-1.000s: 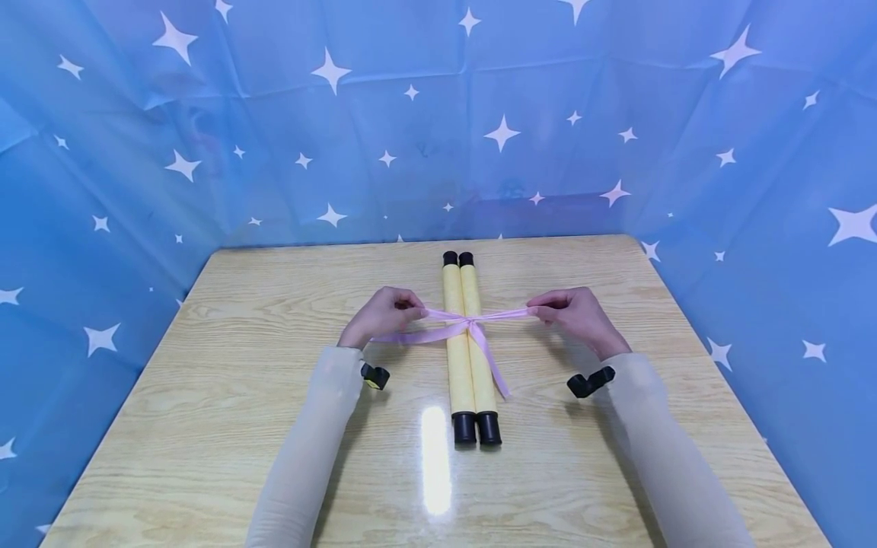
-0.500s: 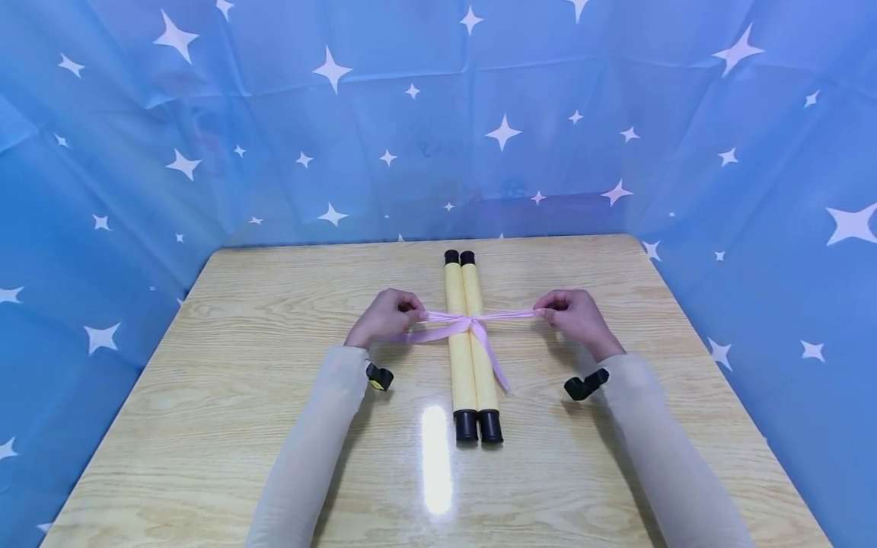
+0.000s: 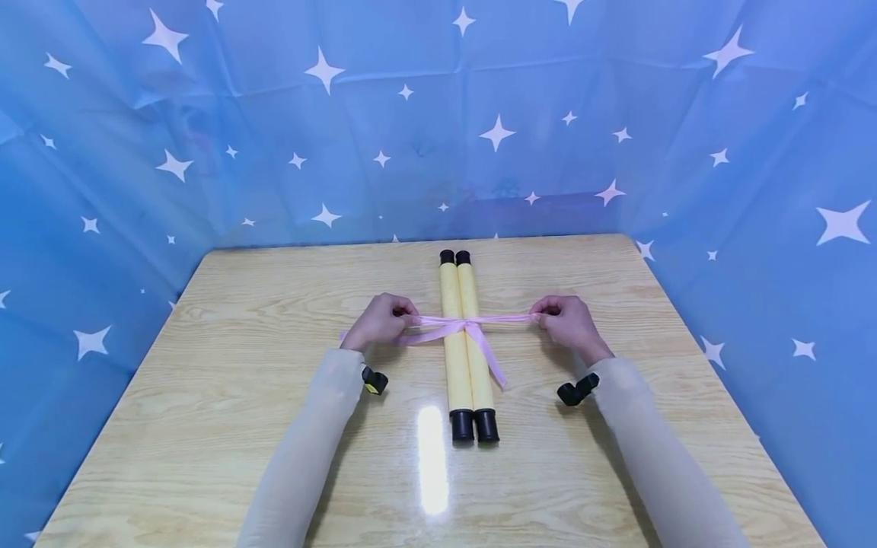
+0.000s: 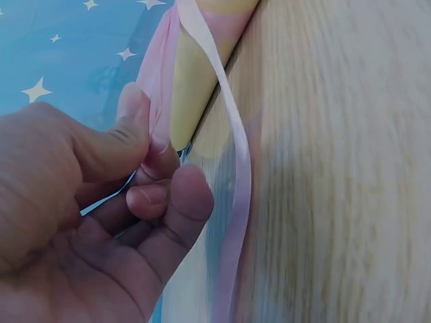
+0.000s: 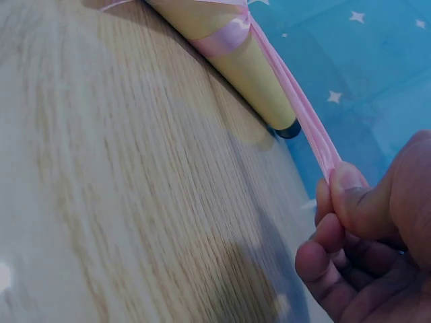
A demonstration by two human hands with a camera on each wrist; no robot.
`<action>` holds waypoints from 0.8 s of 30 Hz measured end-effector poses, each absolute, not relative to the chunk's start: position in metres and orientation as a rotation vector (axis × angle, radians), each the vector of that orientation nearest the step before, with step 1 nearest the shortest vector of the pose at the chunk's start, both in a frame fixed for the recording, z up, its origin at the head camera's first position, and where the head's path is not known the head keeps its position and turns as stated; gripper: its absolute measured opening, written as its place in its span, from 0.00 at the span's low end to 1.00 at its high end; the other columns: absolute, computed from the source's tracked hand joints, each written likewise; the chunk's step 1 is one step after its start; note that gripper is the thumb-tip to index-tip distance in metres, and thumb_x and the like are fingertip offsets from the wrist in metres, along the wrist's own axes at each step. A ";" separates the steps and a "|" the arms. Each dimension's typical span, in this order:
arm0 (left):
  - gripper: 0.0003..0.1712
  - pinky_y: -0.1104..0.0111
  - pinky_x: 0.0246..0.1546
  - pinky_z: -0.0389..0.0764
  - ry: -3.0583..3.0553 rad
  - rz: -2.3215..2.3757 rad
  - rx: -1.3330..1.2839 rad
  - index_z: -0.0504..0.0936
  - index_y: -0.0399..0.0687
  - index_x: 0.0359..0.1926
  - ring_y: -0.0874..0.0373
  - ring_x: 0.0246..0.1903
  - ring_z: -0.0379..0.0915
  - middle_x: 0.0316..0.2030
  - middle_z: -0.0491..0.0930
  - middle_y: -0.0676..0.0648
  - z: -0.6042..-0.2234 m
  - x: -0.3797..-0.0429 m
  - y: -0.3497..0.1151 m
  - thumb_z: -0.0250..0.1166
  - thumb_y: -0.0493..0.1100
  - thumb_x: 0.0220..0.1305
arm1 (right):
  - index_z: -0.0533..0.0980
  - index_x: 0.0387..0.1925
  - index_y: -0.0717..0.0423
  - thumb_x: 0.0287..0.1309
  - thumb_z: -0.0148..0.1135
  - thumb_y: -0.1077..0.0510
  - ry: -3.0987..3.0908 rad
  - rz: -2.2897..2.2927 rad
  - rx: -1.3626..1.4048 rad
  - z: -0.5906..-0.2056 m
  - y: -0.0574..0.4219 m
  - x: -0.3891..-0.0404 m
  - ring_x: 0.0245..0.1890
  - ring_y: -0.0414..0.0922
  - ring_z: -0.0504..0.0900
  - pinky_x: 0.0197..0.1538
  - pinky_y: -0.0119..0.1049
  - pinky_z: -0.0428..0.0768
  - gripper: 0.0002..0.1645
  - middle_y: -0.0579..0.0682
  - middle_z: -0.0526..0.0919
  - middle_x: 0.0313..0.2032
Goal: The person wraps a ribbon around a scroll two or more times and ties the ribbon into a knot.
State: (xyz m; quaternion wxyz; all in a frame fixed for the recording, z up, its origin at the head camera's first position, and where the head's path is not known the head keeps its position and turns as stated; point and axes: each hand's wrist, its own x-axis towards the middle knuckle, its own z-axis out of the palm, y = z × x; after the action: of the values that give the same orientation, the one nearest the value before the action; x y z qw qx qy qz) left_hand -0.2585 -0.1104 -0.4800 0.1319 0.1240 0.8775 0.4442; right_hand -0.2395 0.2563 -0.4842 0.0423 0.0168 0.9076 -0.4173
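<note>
Two pale yellow scrolls [image 3: 460, 373] with black end caps lie side by side on the table, pointing away from me. A pink ribbon [image 3: 454, 327] is tied around their middle, knotted on top. My left hand [image 3: 384, 320] pinches a folded loop of it between thumb and fingertip, left of the scrolls. On the right, my right hand [image 3: 567, 320] pinches the opposite loop, and both loops are drawn out taut and level. One loose tail hangs toward the front right over the scroll; the other trails left beneath my left hand, as the left wrist view also shows.
The wood-grain table [image 3: 205, 426] reaches back to a blue curtain [image 3: 438, 152] with white stars, which also lines both sides. Small black devices [image 3: 374, 380] sit at both wrists. A bright light reflection shows in front of the scrolls.
Both hands keep pinching the ribbon loops. The right hand has drawn slightly outward from the knot, lengthening its loop, and the front tail has shifted a little. The head view has moved slightly.
</note>
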 end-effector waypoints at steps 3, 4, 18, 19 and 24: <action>0.06 0.69 0.30 0.76 2.463 1.299 0.368 0.86 0.44 0.38 0.56 0.28 0.74 0.31 0.81 0.46 -0.482 -0.256 -0.113 0.63 0.37 0.72 | 0.84 0.43 0.57 0.69 0.63 0.56 2.726 -1.301 0.032 -0.486 0.260 -0.237 0.30 0.45 0.74 0.32 0.34 0.74 0.09 0.50 0.81 0.31; 0.07 0.70 0.28 0.76 2.435 1.298 0.380 0.85 0.44 0.39 0.57 0.27 0.74 0.31 0.81 0.46 -0.483 -0.255 -0.114 0.62 0.38 0.73 | 0.84 0.44 0.57 0.70 0.63 0.55 2.701 -1.317 0.030 -0.486 0.262 -0.235 0.30 0.45 0.75 0.33 0.34 0.75 0.10 0.51 0.82 0.31; 0.14 0.61 0.34 0.81 2.413 1.500 0.341 0.84 0.47 0.54 0.47 0.36 0.78 0.42 0.83 0.41 -0.477 -0.253 -0.123 0.62 0.48 0.75 | 0.80 0.57 0.55 0.72 0.61 0.50 2.506 -1.477 -0.052 -0.477 0.270 -0.235 0.49 0.50 0.86 0.53 0.37 0.84 0.18 0.58 0.84 0.53; 0.16 0.59 0.37 0.82 2.438 1.518 0.347 0.83 0.46 0.56 0.45 0.39 0.79 0.44 0.83 0.40 -0.475 -0.254 -0.125 0.62 0.48 0.75 | 0.80 0.58 0.54 0.72 0.61 0.49 2.522 -1.460 -0.064 -0.473 0.270 -0.236 0.51 0.50 0.86 0.55 0.37 0.83 0.19 0.57 0.84 0.54; 0.23 0.50 0.57 0.79 2.587 1.578 0.306 0.79 0.45 0.63 0.44 0.56 0.77 0.56 0.82 0.39 -0.459 -0.257 -0.147 0.58 0.54 0.77 | 0.77 0.63 0.50 0.71 0.61 0.41 2.644 -1.358 -0.174 -0.453 0.271 -0.243 0.58 0.53 0.81 0.59 0.45 0.78 0.27 0.53 0.82 0.60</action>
State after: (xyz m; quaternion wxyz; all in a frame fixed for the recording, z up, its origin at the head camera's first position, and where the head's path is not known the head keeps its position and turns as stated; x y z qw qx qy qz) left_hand -0.2573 -0.1468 -0.4590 0.0478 0.1004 0.8485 0.5173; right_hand -0.2435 0.2712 -0.4531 0.0820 -0.0581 0.8850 -0.4547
